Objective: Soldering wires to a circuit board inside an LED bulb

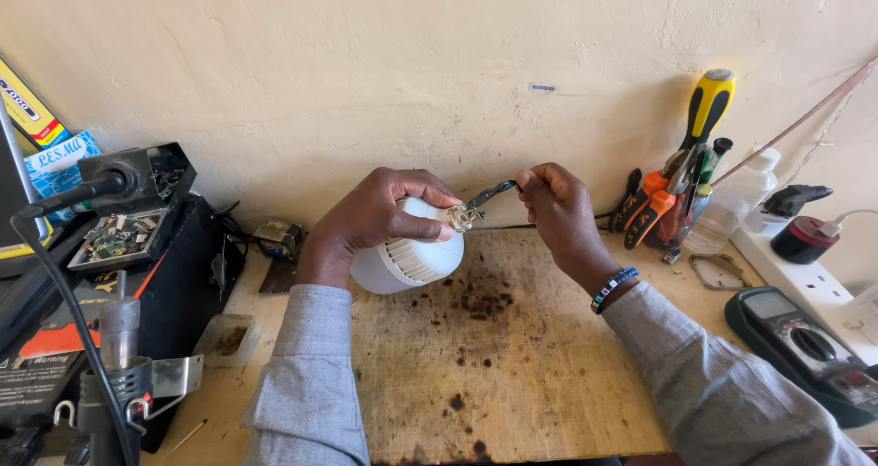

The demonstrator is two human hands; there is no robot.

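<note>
My left hand (370,219) is wrapped around a large white bulb (410,257) with a ribbed collar, held above the scorched wooden board (476,365). The bulb's metal screw base (463,216) points right. My right hand (558,212) grips a pair of dark tweezers (489,194) whose tips touch that metal base. Both sleeves are grey, and a beaded band sits on my right wrist.
At the left stand a black case, a holder with small circuit boards (119,237) and a soldering iron stand (114,374). A small plastic tray (226,338) lies beside them. At the right are screwdrivers and pliers (677,182), a clear bottle (732,201), a multimeter (805,347) and a white power strip (814,283).
</note>
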